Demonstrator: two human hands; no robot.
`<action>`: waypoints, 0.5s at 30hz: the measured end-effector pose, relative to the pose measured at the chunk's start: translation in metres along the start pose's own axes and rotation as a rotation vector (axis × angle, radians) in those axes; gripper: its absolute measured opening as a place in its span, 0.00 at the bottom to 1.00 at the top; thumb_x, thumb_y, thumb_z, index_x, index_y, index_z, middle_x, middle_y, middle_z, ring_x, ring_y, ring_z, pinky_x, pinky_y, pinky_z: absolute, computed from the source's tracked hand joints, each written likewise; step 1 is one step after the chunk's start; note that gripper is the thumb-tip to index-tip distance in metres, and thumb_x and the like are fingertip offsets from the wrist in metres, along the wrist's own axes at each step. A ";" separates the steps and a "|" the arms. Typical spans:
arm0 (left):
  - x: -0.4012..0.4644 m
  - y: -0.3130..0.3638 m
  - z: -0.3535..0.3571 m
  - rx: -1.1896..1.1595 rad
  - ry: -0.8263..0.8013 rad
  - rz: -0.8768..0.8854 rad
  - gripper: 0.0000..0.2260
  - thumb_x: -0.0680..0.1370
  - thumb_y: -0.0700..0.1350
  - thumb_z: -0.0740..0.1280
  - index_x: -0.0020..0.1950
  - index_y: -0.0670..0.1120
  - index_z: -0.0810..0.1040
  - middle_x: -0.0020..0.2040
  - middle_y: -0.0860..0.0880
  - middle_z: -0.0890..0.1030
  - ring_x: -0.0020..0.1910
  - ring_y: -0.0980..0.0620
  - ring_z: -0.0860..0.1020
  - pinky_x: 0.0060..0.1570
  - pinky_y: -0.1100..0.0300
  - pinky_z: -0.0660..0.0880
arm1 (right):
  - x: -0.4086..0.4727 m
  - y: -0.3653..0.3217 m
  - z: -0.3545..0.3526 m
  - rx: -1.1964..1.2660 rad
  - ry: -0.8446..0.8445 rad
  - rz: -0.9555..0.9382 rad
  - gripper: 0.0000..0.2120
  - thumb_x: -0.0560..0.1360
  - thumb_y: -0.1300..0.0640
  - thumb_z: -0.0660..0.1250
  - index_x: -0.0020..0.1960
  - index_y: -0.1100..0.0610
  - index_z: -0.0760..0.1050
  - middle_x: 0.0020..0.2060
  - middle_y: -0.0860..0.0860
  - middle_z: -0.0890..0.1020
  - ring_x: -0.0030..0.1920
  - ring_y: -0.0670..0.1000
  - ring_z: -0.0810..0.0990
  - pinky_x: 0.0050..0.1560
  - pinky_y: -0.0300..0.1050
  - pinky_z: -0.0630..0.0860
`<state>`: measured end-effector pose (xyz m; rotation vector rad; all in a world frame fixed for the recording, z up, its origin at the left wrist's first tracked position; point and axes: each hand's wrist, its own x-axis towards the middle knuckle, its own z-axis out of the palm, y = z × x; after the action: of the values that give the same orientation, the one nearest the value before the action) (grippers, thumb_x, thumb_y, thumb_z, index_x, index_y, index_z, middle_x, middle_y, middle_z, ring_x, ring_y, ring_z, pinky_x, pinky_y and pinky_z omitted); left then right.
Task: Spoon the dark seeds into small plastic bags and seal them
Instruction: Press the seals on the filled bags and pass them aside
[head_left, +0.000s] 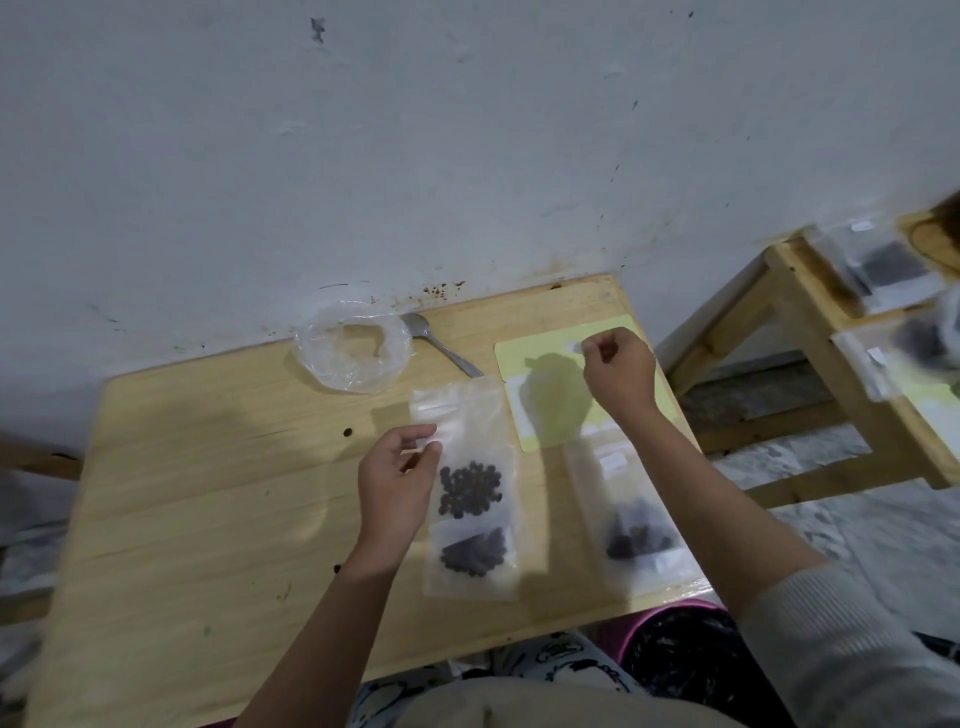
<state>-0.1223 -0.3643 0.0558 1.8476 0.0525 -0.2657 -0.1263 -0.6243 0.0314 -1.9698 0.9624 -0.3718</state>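
Observation:
A clear plastic bag holding a cluster of dark seeds lies flat in the middle of the wooden table. A second filled bag lies just below it, partly overlapped. My left hand pinches the upper bag's left edge between thumb and fingertips. My right hand hovers over a yellow-green sheet, its fingers curled around a small white label. A metal spoon lies at the back, apart from both hands.
An open clear bag rests against the wall beside the spoon. Another filled bag lies near the table's right front corner. A pink tub of dark seeds sits at my lap. A side table at right carries more bags.

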 end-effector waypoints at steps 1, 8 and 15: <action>0.000 0.001 0.001 -0.019 -0.007 0.000 0.11 0.74 0.36 0.70 0.47 0.53 0.80 0.47 0.58 0.81 0.46 0.58 0.79 0.49 0.60 0.76 | -0.013 -0.011 -0.004 0.114 -0.010 -0.019 0.03 0.75 0.58 0.68 0.45 0.58 0.76 0.38 0.50 0.79 0.40 0.48 0.78 0.41 0.40 0.73; -0.003 0.025 0.012 -0.115 -0.110 0.060 0.16 0.76 0.32 0.66 0.53 0.53 0.79 0.55 0.56 0.81 0.56 0.58 0.79 0.58 0.53 0.76 | -0.089 -0.051 -0.005 0.359 -0.258 -0.188 0.07 0.68 0.60 0.76 0.37 0.53 0.78 0.33 0.49 0.80 0.34 0.48 0.76 0.36 0.39 0.74; -0.011 0.040 0.017 -0.183 -0.151 0.121 0.13 0.76 0.33 0.65 0.52 0.51 0.79 0.52 0.54 0.82 0.45 0.62 0.80 0.45 0.69 0.74 | -0.098 -0.066 -0.005 0.332 -0.283 -0.184 0.09 0.67 0.58 0.77 0.36 0.51 0.77 0.32 0.46 0.78 0.31 0.47 0.72 0.35 0.39 0.72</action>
<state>-0.1286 -0.3912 0.0909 1.6373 -0.1352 -0.3043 -0.1616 -0.5336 0.0990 -1.7499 0.5056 -0.3213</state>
